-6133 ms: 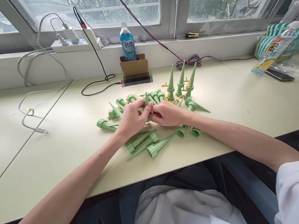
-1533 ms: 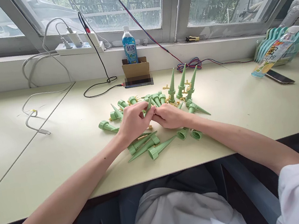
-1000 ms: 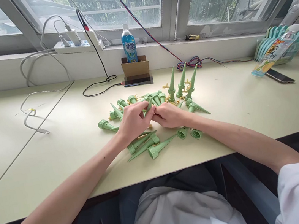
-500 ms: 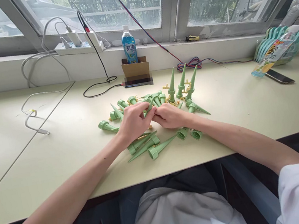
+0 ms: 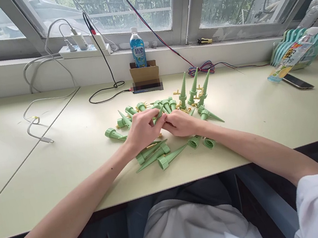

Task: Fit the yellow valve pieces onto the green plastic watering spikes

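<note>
My left hand (image 5: 142,128) is closed around a green plastic watering spike (image 5: 159,113), whose tapered part shows above the thumb. My right hand (image 5: 180,123) meets it fingertip to fingertip; its fingers are curled in a pinch, and what they grip is hidden. Around both hands lie several loose spikes, one of them with its ribbed cap (image 5: 163,162) nearest the table's front edge. Beyond my right hand, three spikes stand upright with yellow valves on them, among them a tall spike (image 5: 183,90). Two open sockets, including a threaded cap (image 5: 209,143), sit below my right wrist.
A blue bottle (image 5: 138,51) rises from a small cardboard box (image 5: 145,73) at the back. Cables run from a power strip (image 5: 85,52) on the sill. At the right, a phone (image 5: 297,81) lies by a bottle (image 5: 286,58) and teal plastic items (image 5: 283,45).
</note>
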Demonstrator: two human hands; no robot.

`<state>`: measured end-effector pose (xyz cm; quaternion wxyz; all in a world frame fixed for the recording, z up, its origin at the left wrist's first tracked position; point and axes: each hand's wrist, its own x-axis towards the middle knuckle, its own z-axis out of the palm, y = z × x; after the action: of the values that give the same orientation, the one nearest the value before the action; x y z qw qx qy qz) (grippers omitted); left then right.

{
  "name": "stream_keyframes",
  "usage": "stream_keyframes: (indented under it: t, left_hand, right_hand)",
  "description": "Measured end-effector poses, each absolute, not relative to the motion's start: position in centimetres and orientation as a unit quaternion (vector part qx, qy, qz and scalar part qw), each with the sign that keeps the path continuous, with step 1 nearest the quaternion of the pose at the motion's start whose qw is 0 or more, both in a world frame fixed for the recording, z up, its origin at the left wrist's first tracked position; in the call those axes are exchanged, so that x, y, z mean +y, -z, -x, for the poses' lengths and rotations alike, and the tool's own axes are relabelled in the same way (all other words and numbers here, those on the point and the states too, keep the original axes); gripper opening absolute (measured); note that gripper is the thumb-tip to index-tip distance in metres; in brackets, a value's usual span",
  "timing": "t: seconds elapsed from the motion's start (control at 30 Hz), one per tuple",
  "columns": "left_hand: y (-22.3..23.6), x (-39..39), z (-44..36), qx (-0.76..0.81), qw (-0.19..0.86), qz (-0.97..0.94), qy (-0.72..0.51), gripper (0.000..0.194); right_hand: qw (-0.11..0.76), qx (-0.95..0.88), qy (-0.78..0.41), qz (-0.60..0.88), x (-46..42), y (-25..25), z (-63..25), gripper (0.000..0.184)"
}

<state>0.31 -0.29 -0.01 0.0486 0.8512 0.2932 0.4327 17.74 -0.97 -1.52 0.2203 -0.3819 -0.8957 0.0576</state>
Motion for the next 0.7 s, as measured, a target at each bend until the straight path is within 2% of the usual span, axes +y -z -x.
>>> stream_keyframes:
  t: [0.7]
  left_hand:
    - [0.04, -0.30, -0.36, 0.302, 0.054, -0.848, -0.432, 0.038]
  right_hand:
    - [0.222, -0.895, -0.057, 0.383, -0.88, 1.61, -17.95, 0.038]
